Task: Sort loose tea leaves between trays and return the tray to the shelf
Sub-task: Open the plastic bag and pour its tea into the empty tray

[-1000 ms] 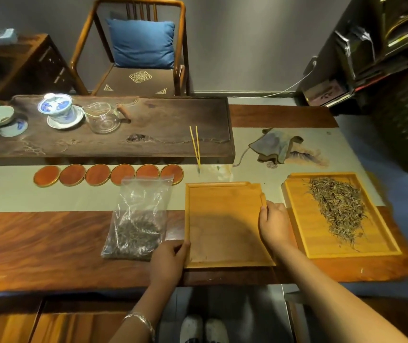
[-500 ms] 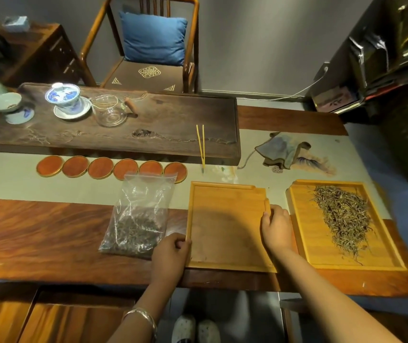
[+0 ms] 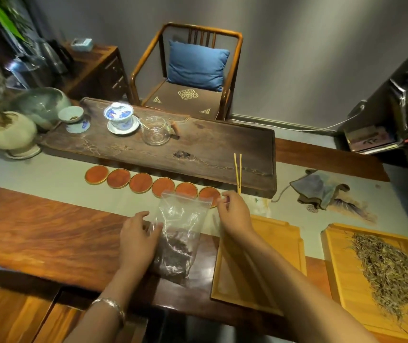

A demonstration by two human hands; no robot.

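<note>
Left hand [image 3: 137, 237] is resting at the lower centre of the frame, fingers loosely spread, its fingertips touching the left edge of the bag [image 3: 178, 237]; whether it is actually gripping the plastic cannot be told. Right hand [image 3: 233, 215] is reaching across just right of the bag's top, thumb and forefinger drawn together at the upper right corner of the bag, seemingly pinching the plastic there. A bracelet [image 3: 110, 305] is sitting on the left wrist.

The bag is clear, lying on the desk [image 3: 37, 233] with dark tea [image 3: 173, 256] gathered in its lower half. Just right of it, under the right forearm, an empty tray [image 3: 284, 243] is lying flat at the lower centre right. Further right, apart from it, a second tray [image 3: 334, 256] is holding a spread of pale loose leaves [image 3: 383, 268] at the lower right of the frame.

Six round coasters [image 3: 141, 181] are lining up in a row above the bag, the last one touching the bag's top edge in the picture. Behind them a dark tea board [image 3: 222, 144] is carrying a blue-and-white lidded cup [image 3: 118, 116], a glass pitcher [image 3: 155, 132] and yellow tongs [image 3: 238, 173]. A chair [image 3: 193, 70] with a blue cushion [image 3: 196, 65] is standing at the upper centre
</note>
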